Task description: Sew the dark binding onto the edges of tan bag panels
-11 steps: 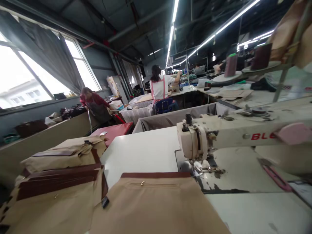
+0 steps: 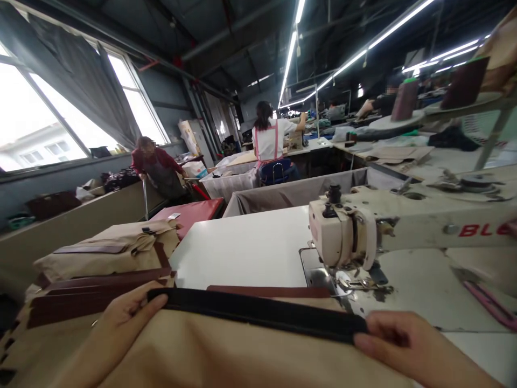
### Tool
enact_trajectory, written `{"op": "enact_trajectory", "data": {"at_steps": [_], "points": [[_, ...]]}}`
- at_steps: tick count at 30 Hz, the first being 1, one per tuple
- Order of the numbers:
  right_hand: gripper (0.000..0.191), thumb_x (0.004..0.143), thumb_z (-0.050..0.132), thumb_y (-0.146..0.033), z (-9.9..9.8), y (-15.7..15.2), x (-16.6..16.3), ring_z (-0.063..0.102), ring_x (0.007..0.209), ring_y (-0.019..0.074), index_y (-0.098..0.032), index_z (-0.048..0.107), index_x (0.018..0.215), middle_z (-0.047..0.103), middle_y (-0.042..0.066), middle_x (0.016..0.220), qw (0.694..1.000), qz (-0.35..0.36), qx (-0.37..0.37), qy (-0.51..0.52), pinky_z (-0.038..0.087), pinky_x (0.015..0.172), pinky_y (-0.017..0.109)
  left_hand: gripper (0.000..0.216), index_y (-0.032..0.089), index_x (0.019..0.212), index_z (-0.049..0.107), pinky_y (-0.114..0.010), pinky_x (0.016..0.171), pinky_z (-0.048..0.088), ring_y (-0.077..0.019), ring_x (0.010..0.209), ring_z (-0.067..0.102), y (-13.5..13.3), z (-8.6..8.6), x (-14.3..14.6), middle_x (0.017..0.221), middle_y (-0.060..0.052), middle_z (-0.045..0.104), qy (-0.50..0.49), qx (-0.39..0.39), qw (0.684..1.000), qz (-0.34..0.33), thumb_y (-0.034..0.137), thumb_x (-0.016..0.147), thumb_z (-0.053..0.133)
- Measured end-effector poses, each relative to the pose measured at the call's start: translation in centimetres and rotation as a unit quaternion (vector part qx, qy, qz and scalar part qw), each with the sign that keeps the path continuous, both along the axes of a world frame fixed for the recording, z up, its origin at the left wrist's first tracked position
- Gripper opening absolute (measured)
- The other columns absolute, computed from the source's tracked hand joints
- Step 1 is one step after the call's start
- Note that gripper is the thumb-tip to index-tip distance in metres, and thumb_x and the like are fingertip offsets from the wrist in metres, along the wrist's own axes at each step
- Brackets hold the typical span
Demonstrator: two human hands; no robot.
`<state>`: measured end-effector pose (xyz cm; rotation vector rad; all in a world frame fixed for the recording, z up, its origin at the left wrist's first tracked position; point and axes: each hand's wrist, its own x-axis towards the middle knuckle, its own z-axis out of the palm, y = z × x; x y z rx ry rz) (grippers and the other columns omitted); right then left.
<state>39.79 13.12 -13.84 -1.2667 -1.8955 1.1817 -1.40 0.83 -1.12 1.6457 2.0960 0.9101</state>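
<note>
A long black strip (image 2: pixel 258 311) lies stretched across a tan fabric panel (image 2: pixel 226 355) with a dark red trim edge (image 2: pixel 274 291). My left hand (image 2: pixel 121 318) pinches the strip's left end, fingers closed on it. My right hand (image 2: pixel 399 339) holds the right end the same way. Both hands rest low in the view, just in front of the white sewing machine head (image 2: pixel 343 231), whose presser foot (image 2: pixel 355 280) stands behind the strip.
A stack of tan and dark red pieces (image 2: pixel 105 258) sits on the left. The white machine table (image 2: pixel 250 248) stretches behind. A grey cloth bin (image 2: pixel 291 194) stands beyond. Two other people work at the back, one seated (image 2: pixel 269 140), one by the window (image 2: pixel 155 167).
Both my hands have come into view holding the black strip over the tan panel. The camera has shifted slightly left and down.
</note>
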Motion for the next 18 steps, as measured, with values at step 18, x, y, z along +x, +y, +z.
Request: {"op": "enact_trajectory", "data": {"at_steps": [18], "points": [[0.025, 0.082, 0.049, -0.04, -1.1, 2.3, -3.8, 0.058, 0.058, 0.0189, -0.023, 0.055, 0.065, 0.06, 0.0, 0.062, 0.991, -0.064, 0.094, -0.067, 0.042, 0.056, 0.029, 0.025, 0.018, 0.085, 0.056, -0.026, 0.068, 0.039, -0.0182, 0.078, 0.055, 13.7, -11.3, 19.2, 0.081, 0.0, 0.06, 0.203, -0.006, 0.95, -0.236, 0.043, 0.083, 0.061]]}}
